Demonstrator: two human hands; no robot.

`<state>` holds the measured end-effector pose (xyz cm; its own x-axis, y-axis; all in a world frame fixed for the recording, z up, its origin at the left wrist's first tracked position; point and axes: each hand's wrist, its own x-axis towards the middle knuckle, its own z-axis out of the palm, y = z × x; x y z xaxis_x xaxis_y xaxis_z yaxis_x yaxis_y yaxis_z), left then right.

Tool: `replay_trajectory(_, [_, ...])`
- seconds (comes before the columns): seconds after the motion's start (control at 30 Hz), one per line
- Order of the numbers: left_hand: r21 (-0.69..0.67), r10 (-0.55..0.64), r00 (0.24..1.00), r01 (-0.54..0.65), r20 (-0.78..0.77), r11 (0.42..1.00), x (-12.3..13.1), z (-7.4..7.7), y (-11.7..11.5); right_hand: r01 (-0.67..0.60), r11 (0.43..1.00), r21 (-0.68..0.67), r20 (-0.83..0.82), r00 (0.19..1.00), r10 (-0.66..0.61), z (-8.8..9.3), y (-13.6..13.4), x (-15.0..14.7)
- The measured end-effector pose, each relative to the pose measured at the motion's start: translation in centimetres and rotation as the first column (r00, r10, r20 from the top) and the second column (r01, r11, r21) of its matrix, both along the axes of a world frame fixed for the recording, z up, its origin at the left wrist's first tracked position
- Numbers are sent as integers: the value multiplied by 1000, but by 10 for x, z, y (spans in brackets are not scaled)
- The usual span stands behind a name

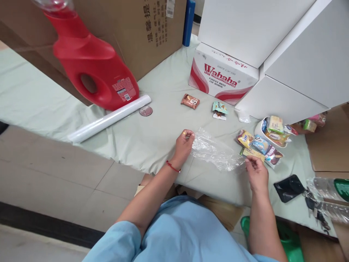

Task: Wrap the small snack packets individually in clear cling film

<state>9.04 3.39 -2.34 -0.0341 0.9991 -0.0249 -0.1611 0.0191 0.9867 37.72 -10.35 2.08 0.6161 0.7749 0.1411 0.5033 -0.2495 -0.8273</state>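
Observation:
A crumpled sheet of clear plastic film [215, 151] stretches between my two hands above the pale green cloth. My left hand [185, 143], with a red cord on its wrist, pinches the film's left end. At the film's right end, my right hand [255, 171] grips it between thumb and fingers. Close beyond my right hand lie several wrapped snacks, among them a yellow packet [245, 138], a blue packet [260, 144] and a purple packet [273, 155]. Farther off sit a brown snack packet [190, 101] and a mint-green packet [219, 108].
A white bowl [284, 145] of snacks stands at the right, near a black phone [289, 188], keys [311, 203] and plastic bottles [324, 189]. At the left are a red jug [103, 69], a white roll [109, 122] and a round disc [145, 111]. A Wahaha box [220, 78] stands behind.

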Motion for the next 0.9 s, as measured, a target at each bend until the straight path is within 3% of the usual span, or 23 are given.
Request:
replay_trajectory(0.1, [3,0,1000,0,-9,1000,0,1,0,-22,992,127,335,942,-22,19,-11,-15])
replay_trajectory(0.2, [-5,-3,1000,3,-17,1000,0,2,0,-264,950,167,494,856,151,29,-15,-47])
replay_trajectory(0.3, [-2,4,1000,-4,-17,1000,-1,3,-2,-487,872,57,596,717,361,22,-10,-78])
replay_trajectory(0.5, [7,0,1000,0,22,1000,0,2,-2,-613,786,-83,659,558,505,-5,20,-102])
replay_trajectory(0.57, [7,12,999,-13,47,1000,0,-1,0,-621,781,-69,644,570,510,-4,29,-99])
replay_trajectory(0.63, [6,23,997,-24,74,1000,0,-3,2,-602,798,-17,585,642,496,0,33,-92])
replay_trajectory(0.77, [-21,22,989,-19,143,1000,0,-4,5,-610,791,42,339,754,563,12,29,-74])
replay_trajectory(0.9, [-49,18,979,-8,204,999,0,1,7,-482,875,56,50,876,479,12,15,-68])
